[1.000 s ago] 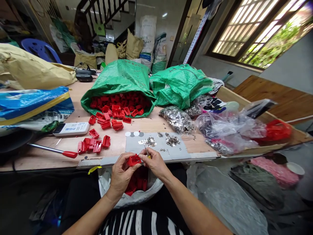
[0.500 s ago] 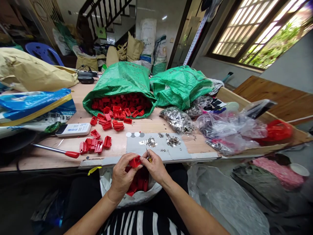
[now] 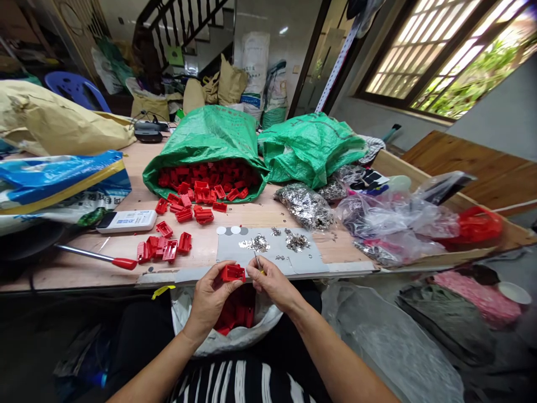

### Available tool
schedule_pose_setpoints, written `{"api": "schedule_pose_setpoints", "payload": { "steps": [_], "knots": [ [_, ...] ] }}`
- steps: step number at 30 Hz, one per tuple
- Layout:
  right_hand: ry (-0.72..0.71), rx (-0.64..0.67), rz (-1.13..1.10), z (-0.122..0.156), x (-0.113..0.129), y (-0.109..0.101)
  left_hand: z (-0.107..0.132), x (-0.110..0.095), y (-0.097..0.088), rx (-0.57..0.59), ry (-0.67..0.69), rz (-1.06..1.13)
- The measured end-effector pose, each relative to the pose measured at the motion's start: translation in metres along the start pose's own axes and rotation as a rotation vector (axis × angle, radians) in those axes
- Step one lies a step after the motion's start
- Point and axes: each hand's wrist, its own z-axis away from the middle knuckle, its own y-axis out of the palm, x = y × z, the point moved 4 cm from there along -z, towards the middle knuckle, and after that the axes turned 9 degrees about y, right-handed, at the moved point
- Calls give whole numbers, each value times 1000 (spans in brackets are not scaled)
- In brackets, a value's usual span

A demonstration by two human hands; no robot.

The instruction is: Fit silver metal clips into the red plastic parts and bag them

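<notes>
My left hand is closed round a small red plastic part, held just below the table's front edge. My right hand is pinched on a thin metal tool whose tip points up beside the part. Under both hands a white bag on my lap holds more red parts. On the grey mat just beyond lie small heaps of shiny metal pieces.
A green sack spills red parts onto the wooden table; a loose cluster lies at the left with a red-handled screwdriver and a white remote. Clear bags of metal pieces and a second green sack sit right.
The red part has turned in my left hand and now shows its long side. My right hand with the tool has shifted slightly right and away from it.
</notes>
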Motion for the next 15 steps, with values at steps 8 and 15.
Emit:
{"api": "schedule_pose_setpoints", "payload": {
  "steps": [8, 15],
  "knots": [
    [-104, -52, 269, 2, 5, -14, -4, 6, 2, 44, -41, 59],
    [-273, -263, 750, 3, 6, -20, -27, 8, -9, 221, 156, -350]
  ]
}}
